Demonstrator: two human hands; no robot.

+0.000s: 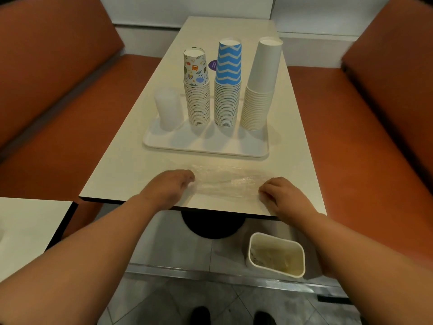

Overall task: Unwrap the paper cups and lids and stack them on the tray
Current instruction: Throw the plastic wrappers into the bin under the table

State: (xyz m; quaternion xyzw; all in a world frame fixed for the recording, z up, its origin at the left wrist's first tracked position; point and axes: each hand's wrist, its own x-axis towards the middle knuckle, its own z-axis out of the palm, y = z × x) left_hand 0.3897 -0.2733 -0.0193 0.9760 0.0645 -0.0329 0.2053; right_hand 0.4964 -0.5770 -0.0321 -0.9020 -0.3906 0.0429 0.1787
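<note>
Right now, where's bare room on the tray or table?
Free: the tray's front strip before the stacks, and table left of it. Crowded: back row, lids through white cups; plastic wrap covers the near edge.

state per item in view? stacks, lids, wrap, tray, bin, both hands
patterned cup stack: unwrapped, inverted, on tray
blue chevron stack: unwrapped, inverted, on tray
plain white stack: unwrapped, inverted, leaning
lid stack: on tray, wrap unclear
tray: on table
plastic wrap: empty, flat on table
bin: open, on floor
left hand: on wrap
right hand: on wrap
</note>
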